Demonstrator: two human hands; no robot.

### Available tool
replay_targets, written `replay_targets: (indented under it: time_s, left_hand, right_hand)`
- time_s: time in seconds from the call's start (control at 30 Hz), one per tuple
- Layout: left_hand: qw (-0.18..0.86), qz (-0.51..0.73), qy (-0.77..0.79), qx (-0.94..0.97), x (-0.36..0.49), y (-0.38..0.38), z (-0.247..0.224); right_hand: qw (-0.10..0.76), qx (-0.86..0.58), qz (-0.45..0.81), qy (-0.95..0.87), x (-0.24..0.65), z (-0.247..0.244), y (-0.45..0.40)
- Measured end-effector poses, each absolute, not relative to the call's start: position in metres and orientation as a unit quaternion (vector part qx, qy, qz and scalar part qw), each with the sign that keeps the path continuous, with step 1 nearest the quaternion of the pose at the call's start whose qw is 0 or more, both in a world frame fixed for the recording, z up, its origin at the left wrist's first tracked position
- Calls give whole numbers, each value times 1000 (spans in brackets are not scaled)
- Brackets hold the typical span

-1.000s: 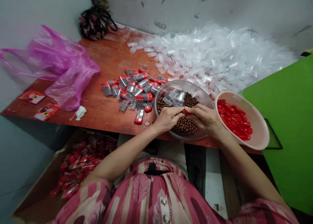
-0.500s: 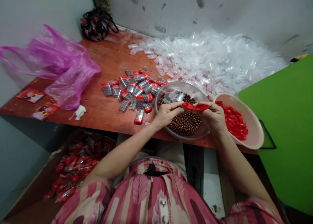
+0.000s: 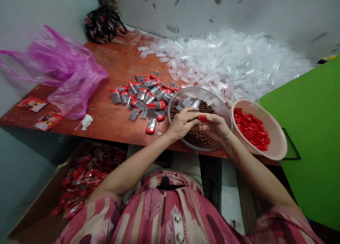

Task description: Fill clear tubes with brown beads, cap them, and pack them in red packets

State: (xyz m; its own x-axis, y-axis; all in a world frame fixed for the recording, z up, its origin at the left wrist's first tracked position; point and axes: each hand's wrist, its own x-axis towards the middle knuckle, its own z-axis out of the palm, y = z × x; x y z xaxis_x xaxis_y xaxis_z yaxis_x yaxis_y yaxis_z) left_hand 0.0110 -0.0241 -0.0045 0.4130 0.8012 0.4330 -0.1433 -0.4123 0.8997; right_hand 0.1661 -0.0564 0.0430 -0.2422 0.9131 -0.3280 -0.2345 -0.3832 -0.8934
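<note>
My left hand point(image 3: 182, 124) and my right hand point(image 3: 217, 127) meet over a clear round bowl point(image 3: 228, 113). Pinched between their fingertips is a red plastic cap point(image 3: 203, 118), mostly covered by the fingers. Below them, small brown balls point(image 3: 198, 138) fill the bowl's bottom. A few clear plastic cases point(image 3: 188, 102) lie on the balls at the far side. Left of the bowl is a heap of red-capped cases point(image 3: 148, 95) with dark balls inside. To the right, a pale pink basin point(image 3: 278, 144) holds many loose red caps point(image 3: 249, 130).
A large pile of clear empty cases point(image 3: 233, 59) spreads along the wall. On the table's left are a pink plastic bag point(image 3: 71, 70), printed red cards point(image 3: 49, 120) and a dark handbag point(image 3: 102, 26). A green panel point(image 3: 313, 130) borders the right. Below sits a box of red packets point(image 3: 85, 176).
My right hand has moved left, closer to my left hand. The red cap, stretched out between both hands before, now shows only as a short piece at the fingertips.
</note>
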Motion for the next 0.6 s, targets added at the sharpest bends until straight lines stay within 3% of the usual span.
replay_targets:
  time_s: [0.1,0.3,0.43,0.5,0.6]
  left_hand:
    - [489,511,246,663,12,-24,-5]
    - [510,539,292,603,15,-20,4]
    - [479,602,314,557,-3,18,16]
    - [427,636,323,556,-18,44,20]
    - [352,648,338,584,-33,64,20]
  right_hand:
    - [449,-467,673,-357,159,42,-53]
    - [359,-503,673,-407,172,53,-35]
    - [359,-568,485,-560,199,51,-20]
    - [277,-608,355,-654,209,45,-15]
    - [76,-597,168,-781,212,32,-11]
